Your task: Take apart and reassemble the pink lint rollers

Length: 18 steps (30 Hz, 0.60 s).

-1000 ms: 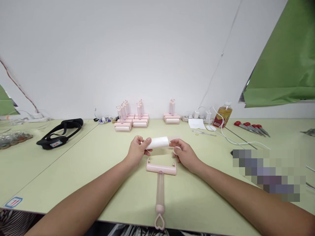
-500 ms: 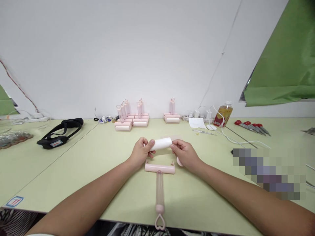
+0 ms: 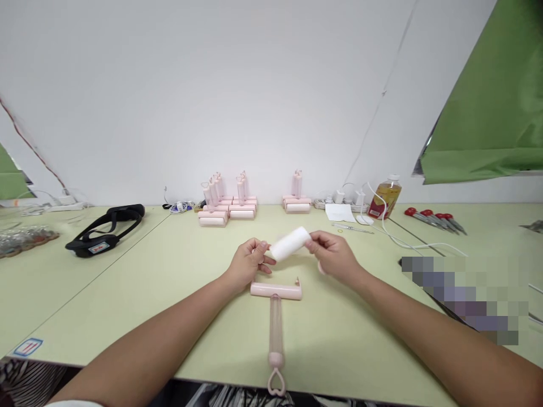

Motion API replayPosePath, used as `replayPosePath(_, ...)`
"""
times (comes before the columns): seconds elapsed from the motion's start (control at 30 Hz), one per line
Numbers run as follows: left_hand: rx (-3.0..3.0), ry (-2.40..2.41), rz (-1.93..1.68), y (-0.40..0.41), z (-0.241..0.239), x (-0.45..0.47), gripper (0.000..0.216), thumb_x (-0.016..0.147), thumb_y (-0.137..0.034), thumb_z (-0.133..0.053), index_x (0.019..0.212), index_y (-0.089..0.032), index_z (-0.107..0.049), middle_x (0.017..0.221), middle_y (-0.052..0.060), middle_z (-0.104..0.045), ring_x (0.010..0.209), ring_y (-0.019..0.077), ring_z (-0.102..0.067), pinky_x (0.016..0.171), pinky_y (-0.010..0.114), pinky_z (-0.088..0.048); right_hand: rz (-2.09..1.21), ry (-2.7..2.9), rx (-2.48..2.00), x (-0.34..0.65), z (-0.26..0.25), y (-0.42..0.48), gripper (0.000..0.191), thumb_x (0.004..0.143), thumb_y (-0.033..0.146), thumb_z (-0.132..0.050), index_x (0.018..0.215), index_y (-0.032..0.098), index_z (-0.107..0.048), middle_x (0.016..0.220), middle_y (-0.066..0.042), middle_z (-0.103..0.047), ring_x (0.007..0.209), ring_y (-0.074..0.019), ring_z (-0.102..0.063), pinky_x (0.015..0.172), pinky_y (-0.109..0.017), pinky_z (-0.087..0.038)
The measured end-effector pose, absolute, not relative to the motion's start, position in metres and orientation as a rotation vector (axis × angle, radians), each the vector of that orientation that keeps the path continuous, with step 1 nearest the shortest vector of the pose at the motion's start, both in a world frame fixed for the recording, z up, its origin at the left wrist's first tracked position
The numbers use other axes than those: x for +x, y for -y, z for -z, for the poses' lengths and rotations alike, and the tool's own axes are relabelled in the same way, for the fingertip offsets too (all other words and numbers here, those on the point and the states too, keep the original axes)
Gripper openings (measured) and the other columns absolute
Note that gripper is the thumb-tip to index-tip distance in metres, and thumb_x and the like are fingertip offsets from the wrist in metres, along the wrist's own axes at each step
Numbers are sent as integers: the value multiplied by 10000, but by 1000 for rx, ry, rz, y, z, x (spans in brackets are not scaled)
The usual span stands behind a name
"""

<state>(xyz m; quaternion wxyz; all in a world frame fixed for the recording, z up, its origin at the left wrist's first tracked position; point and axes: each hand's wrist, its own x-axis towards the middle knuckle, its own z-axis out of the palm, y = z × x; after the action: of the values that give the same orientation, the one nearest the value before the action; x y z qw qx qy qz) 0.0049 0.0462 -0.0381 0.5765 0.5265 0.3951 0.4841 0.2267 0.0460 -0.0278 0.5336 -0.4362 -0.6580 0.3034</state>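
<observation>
Right hand (image 3: 337, 257) pinches the white roll (image 3: 291, 243) by one end, likely baring the other; left hand (image 3: 249, 264) grasping what, cannot tell. Pink handle (image 3: 276, 328) points toward the desk's near edge, presumably for reach.

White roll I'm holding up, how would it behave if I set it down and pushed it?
The white roll would likely roll readily, given its cylindrical shape. It seems fairly stiff: pinched near one end by the right-hand grip, it shows no visible sag. That finger-and-thumb pinch hints it may be light, too.
</observation>
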Motion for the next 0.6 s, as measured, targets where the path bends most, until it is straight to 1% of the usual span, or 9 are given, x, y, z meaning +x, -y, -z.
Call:
replayPosePath(0.03, 1245, -952, -1131, -45, 36, 4, 414, 748, -574, -663, 806, -188, -525, 778, 58, -672, 662, 174, -679, 501, 244, -514, -675, 1512, -1085, 234, 22, -48, 315, 755, 511, -647, 760, 196, -632, 574, 27, -477, 506, -124, -419, 476, -268, -345)
replayPosePath(0.1, 1262, -999, -1150, -42, 31, 2, 322, 793, -504, -626, 821, -202, -517, 903, 77, -692, 693, 173, -685, 512, 244, -510, -519, 1410, -1173, 253, 11, -53, 322, 761, 514, -638, 766, 193, -623, 561, 24, -478, 471, -118, -398, 443, -266, -323)
replayPosePath(0.17, 1291, -1039, -1145, -41, 28, -1, 217, 804, -412, -594, 828, -218, -501, 940, 69, -695, 691, 170, -682, 475, 219, -472, -315, 1416, -1271, 273, 3, -58, 287, 773, 478, -626, 760, 192, -628, 576, 12, -516, 474, -120, -410, 448, -269, -325)
replayPosePath(0.23, 1373, -1084, -1070, -42, 28, -3, 131, 792, -336, -557, 844, -226, -506, 891, 58, -701, 621, 161, -657, 424, 202, -408, -144, 1474, -1385, 286, 2, -64, 251, 781, 440, -611, 754, 192, -640, 592, -1, -565, 502, -134, -451, 482, -278, -343)
replayPosePath(0.3, 1575, -1124, -977, -46, 29, -3, 82, 794, -297, -502, 832, -227, -518, 808, 43, -698, 557, 155, -619, 416, 211, -377, -81, 1544, -1447, 291, 5, -68, 237, 787, 417, -591, 751, 191, -648, 602, -10, -597, 520, -145, -478, 510, -285, -351)
replayPosePath(0.37, 1818, -1132, -914, -52, 27, -2, 83, 801, -276, -460, 783, -229, -527, 701, 21, -671, 578, 170, -609, 464, 233, -393, -97, 1614, -1475, 289, 12, -72, 239, 796, 413, -570, 748, 192, -648, 609, -14, -613, 530, -150, -493, 523, -287, -350)
replayPosePath(0.43, 1985, -1116, -872, -61, 23, 3, 97, 794, -255, -456, 734, -236, -530, 623, 2, -636, 643, 192, -616, 522, 249, -404, -130, 1659, -1492, 284, 17, -74, 241, 804, 413, -554, 752, 195, -643, 620, -15, -619, 549, -157, -508, 533, -285, -350)
replayPosePath(0.5, 2058, -1090, -812, -71, 17, 11, 91, 776, -238, -474, 712, -242, -539, 610, -7, -635, 647, 198, -609, 544, 258, -400, -152, 1674, -1505, 280, 21, -76, 240, 808, 413, -545, 758, 198, -639, 631, -17, -622, 569, -163, -520, 541, -286, -353)
replayPosePath(0.6, 2145, -1074, -716, -86, 11, 26, 110, 769, -232, -480, 678, -245, -541, 597, -8, -643, 582, 197, -584, 529, 270, -386, -174, 1694, -1501, 279, 24, -78, 240, 812, 411, -537, 770, 199, -642, 634, -18, -622, 570, -167, -522, 550, -292, -359)
